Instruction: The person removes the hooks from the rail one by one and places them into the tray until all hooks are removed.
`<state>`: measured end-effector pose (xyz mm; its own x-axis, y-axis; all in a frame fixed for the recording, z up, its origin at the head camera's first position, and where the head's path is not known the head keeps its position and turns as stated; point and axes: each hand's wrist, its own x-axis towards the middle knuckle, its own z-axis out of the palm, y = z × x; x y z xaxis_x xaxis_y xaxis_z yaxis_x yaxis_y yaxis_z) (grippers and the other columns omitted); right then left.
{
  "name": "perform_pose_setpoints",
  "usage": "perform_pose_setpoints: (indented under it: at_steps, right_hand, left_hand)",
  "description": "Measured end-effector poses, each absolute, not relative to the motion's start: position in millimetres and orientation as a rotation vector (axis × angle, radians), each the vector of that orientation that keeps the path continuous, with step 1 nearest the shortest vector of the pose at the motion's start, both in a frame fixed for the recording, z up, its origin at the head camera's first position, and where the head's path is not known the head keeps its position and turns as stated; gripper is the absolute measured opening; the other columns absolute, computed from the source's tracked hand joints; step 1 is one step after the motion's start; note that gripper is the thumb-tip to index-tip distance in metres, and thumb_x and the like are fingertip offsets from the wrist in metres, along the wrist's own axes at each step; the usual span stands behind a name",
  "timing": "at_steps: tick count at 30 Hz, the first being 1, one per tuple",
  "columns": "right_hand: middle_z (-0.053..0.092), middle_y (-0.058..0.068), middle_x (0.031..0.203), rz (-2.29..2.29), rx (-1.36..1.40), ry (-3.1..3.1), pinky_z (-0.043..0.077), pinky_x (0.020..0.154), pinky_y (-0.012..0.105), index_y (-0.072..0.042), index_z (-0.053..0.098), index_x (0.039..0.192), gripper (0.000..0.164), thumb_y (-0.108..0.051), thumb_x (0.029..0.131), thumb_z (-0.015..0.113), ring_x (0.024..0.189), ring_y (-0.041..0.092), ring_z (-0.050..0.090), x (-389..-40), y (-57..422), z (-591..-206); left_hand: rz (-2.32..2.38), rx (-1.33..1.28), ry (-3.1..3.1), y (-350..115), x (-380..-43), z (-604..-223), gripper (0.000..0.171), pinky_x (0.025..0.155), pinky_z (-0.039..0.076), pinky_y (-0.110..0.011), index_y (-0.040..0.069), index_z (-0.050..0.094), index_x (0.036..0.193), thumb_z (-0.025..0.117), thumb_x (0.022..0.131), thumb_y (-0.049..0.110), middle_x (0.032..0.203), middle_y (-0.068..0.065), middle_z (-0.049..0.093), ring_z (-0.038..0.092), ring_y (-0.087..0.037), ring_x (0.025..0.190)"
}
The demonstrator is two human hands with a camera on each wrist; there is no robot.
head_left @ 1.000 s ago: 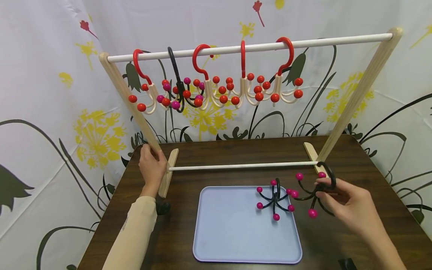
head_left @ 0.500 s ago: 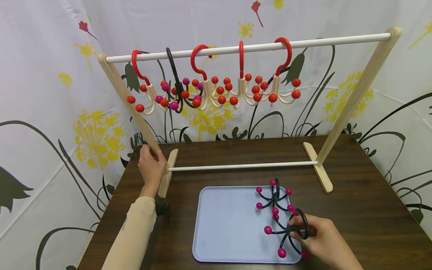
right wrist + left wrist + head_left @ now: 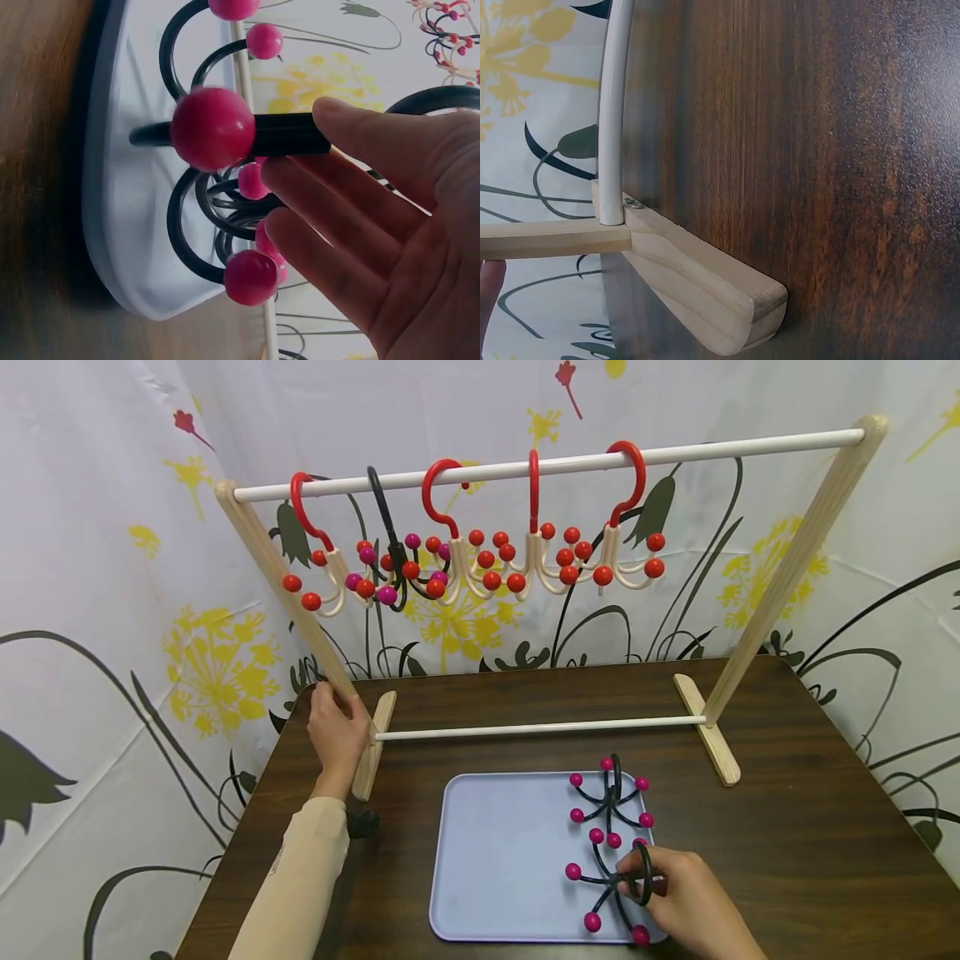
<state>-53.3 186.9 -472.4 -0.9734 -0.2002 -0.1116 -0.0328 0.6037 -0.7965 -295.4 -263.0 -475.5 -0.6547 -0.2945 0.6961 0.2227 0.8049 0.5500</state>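
Observation:
My right hand (image 3: pixel 686 893) pinches the stem of a black multi-hook hanger (image 3: pixel 617 878) with pink ball tips, low over the front right of the pale blue tray (image 3: pixel 487 860). In the right wrist view, thumb and fingers meet the black stem (image 3: pixel 289 133); whether its prongs bear on the tray is hard to tell. A second black hanger (image 3: pixel 610 800) with pink balls lies in the tray's back right corner. My left hand (image 3: pixel 337 731) holds the lower left post (image 3: pixel 300 618) of a wooden rack; in the left wrist view only a fingertip shows beside the post (image 3: pixel 555 241).
Several red-hooked cream hangers (image 3: pixel 535 539) with red balls and one black hanger (image 3: pixel 395 556) hang from the rack's white top rod (image 3: pixel 712 449). A white lower rod (image 3: pixel 540 727) joins the wooden feet (image 3: pixel 708 731) on the dark table (image 3: pixel 795 810). A flowered curtain hangs behind.
My right hand has carried the black hanger leftward and toward me, from beside the rack's right foot to over the tray's front right. My left hand has stayed on the post.

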Motion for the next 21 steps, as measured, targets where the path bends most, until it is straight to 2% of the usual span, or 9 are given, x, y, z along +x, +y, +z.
perform_pose_setpoints:
  at_steps: [5,8,12,21]
  right_hand:
    - [0.069,-0.009,0.088,-1.250,-0.161,2.739,0.056,0.070,0.032,-0.020,0.074,0.088,0.017,-0.006,0.078,0.079,0.077,0.009,0.060,-55.5,184.2,-472.7]
    - [0.069,-0.011,0.087,-1.209,-0.225,2.841,0.051,0.064,0.026,-0.020,0.074,0.089,0.018,-0.006,0.078,0.080,0.072,0.006,0.057,-56.3,183.5,-475.6]
    - [0.072,-0.008,0.089,-1.191,-0.284,2.937,0.047,0.059,0.023,-0.016,0.075,0.091,0.019,-0.006,0.076,0.081,0.068,0.003,0.054,-57.5,182.5,-479.3]
    - [0.070,-0.010,0.088,-1.090,-0.191,3.067,0.054,0.071,0.032,-0.018,0.075,0.092,0.021,-0.008,0.075,0.083,0.075,0.005,0.062,-61.5,177.6,-480.4]
  left_hand:
    - [-0.786,0.058,-2.157,-263.3,-295.4,-476.7,0.020,0.064,0.041,-0.053,-0.001,0.053,0.097,0.065,0.087,0.011,0.087,-0.018,0.051,0.052,-0.037,0.075]
    - [-0.784,0.060,-2.155,-263.5,-295.1,-477.3,0.020,0.063,0.041,-0.053,-0.001,0.053,0.097,0.065,0.087,0.011,0.086,-0.018,0.051,0.052,-0.037,0.074]
    - [-0.781,0.056,-2.152,-263.2,-295.5,-477.2,0.020,0.064,0.041,-0.053,0.000,0.053,0.097,0.065,0.086,0.011,0.086,-0.018,0.051,0.052,-0.036,0.074]
    - [-0.777,0.056,-2.138,-263.0,-298.0,-478.0,0.020,0.064,0.042,-0.054,0.000,0.054,0.098,0.065,0.087,0.013,0.087,-0.018,0.051,0.052,-0.037,0.075]
